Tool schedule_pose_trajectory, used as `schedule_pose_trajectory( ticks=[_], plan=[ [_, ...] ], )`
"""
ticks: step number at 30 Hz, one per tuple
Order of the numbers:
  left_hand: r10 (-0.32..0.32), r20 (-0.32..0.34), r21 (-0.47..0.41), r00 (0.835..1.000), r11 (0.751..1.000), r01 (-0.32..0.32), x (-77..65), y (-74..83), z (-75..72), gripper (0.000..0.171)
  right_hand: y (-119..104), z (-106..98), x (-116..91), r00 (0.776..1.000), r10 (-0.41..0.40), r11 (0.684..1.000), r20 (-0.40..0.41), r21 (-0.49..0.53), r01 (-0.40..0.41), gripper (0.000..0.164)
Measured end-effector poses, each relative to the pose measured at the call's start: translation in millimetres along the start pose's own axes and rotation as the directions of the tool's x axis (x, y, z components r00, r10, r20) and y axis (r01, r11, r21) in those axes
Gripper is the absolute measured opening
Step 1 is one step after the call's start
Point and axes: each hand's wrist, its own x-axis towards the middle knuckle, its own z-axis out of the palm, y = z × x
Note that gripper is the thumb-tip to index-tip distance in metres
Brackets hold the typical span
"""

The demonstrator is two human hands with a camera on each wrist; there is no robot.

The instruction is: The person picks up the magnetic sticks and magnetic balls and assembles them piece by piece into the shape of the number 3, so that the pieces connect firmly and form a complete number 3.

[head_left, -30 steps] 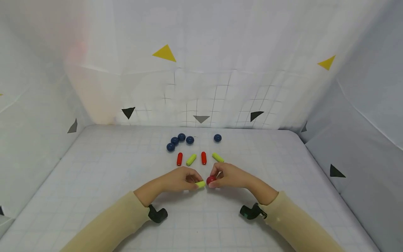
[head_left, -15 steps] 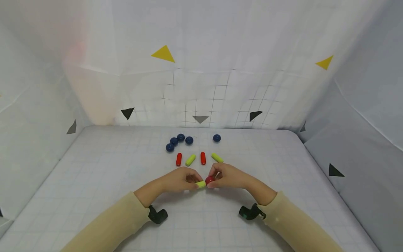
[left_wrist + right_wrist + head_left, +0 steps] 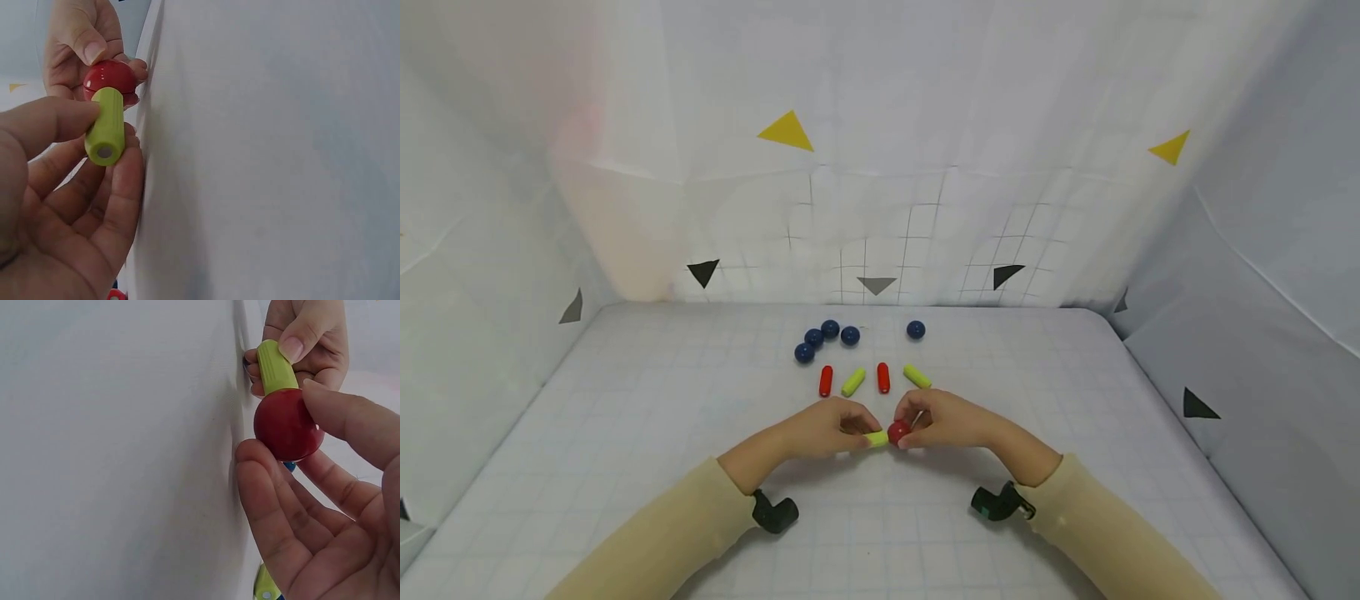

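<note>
My left hand pinches a yellow-green ribbed rod between thumb and fingers; a small grey disc shows in its near end. Facing it, my right hand pinches a shiny red ball. In both wrist views the rod's far end meets the ball. Just beyond the hands lie a red rod, a yellow-green rod, a second red rod and another yellow-green rod.
Several dark blue balls, one of them this ball, sit in a cluster farther back. A lone blue ball lies to their right. White sheets with yellow and dark triangles wall the table at the back and sides.
The right hand has brought the red ball slightly left, closing the small gap to the rod's end. The left hand has stayed nearly still, and the view has shifted a little.
</note>
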Motion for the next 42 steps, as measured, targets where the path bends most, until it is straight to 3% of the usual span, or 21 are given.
schedule_pose_trajectory(
  ticks=[23,30,42],
  plan=[
    [-0.034,-0.028,0.028,0.999,0.999,0.034,1.9,0.2,-1.1,0.020,-2.5,-2.7,4.1,1.000,0.014,1.000,-0.019,-0.024,-0.014,0.024],
    [-0.004,-0.037,0.025,0.999,1.000,0.005,2.4,-1.7,-0.5,0.018,-3.2,-2.4,4.0,1.000,0.008,0.999,-0.020,-0.037,-0.009,0.023],
    [-0.008,-0.036,0.035,0.999,0.999,0.009,3.2,-3.1,-0.3,0.019,-1.4,-1.4,5.7,0.999,0.004,0.998,-0.036,-0.060,-0.006,0.023]
  ],
)
